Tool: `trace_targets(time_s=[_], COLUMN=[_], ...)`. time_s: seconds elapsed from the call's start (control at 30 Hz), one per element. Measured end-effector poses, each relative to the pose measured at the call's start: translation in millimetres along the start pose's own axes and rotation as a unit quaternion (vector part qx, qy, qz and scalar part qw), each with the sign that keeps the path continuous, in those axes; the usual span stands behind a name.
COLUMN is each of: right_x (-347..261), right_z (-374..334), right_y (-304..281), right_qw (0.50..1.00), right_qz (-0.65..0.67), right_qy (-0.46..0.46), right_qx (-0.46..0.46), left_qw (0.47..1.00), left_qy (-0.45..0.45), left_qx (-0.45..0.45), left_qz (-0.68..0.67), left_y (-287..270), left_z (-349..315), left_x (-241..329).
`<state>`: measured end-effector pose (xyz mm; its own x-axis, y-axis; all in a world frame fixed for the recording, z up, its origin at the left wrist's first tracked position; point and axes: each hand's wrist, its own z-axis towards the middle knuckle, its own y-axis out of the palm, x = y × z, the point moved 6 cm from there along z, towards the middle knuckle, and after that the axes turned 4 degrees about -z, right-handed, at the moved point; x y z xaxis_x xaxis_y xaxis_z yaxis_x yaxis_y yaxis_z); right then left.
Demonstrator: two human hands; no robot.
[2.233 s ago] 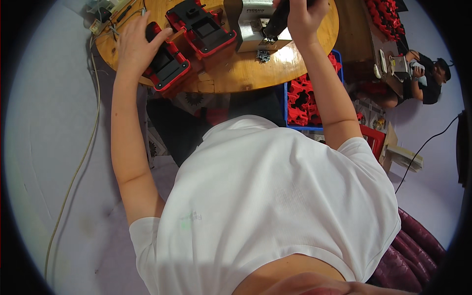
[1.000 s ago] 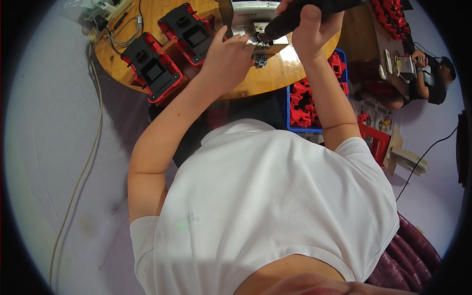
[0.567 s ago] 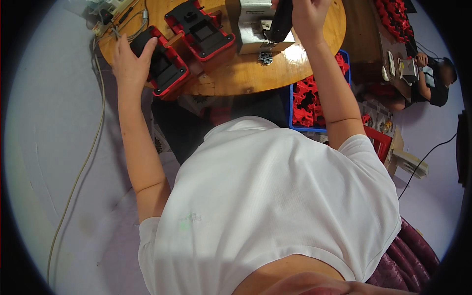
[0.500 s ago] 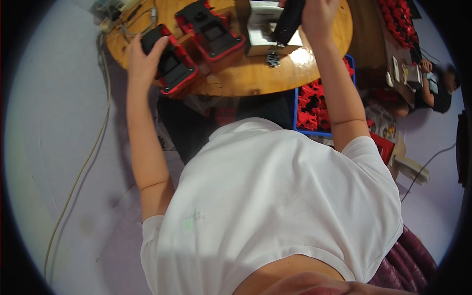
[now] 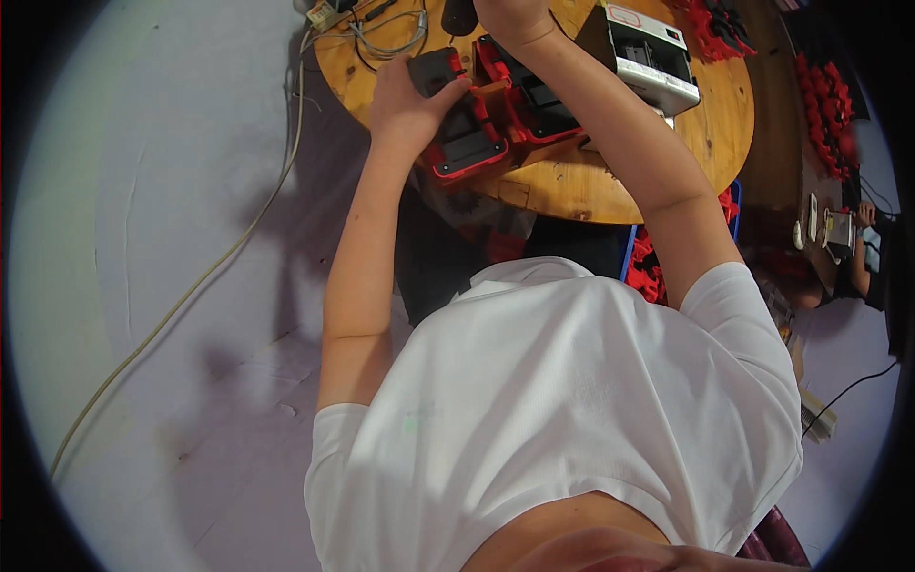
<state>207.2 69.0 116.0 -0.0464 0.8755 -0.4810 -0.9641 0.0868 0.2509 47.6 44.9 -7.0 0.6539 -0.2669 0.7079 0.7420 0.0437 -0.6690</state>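
The left hand grips the far end of the left housing, thumb laid across it and fingers at its left side. That black-and-red housing lies at the left of the round wooden table, near the edge, just beside the right housing, making 2 of like kind. The right hand is on the far side, beside a black tool (the upper edge of view cuts off its fingers, so I cannot tell how they are set). A silver machine stands farther right; a grey cable lies coiled far left. Near right, a blue crate holds red parts.
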Motion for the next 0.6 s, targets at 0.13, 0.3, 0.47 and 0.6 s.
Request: trace_targets(time_s=[0.13, 0.3, 0.47, 0.6], right_x=[8, 1, 10, -3], right_z=[-2, 0, -6, -4], right_y=[4, 17, 25, 26], right_qw=[1.000, 0.995, 0.994, 0.982], right_qz=[0.010, -0.077, -0.073, -0.166], right_qy=[0.008, 0.043, -0.034, -0.046], right_qx=[-0.015, -0.044, -0.074, -0.078], left_qw=[1.000, 0.999, 0.998, 0.998], left_qy=[0.020, 0.038, 0.047, 0.051], left_qx=[0.011, 0.028, 0.035, 0.039], left_qz=[0.010, 0.015, 0.011, -0.005], left_y=[-1, -2, -3, -2], left_z=[0, -3, -4, -2], left_x=[2, 3, 5, 4])
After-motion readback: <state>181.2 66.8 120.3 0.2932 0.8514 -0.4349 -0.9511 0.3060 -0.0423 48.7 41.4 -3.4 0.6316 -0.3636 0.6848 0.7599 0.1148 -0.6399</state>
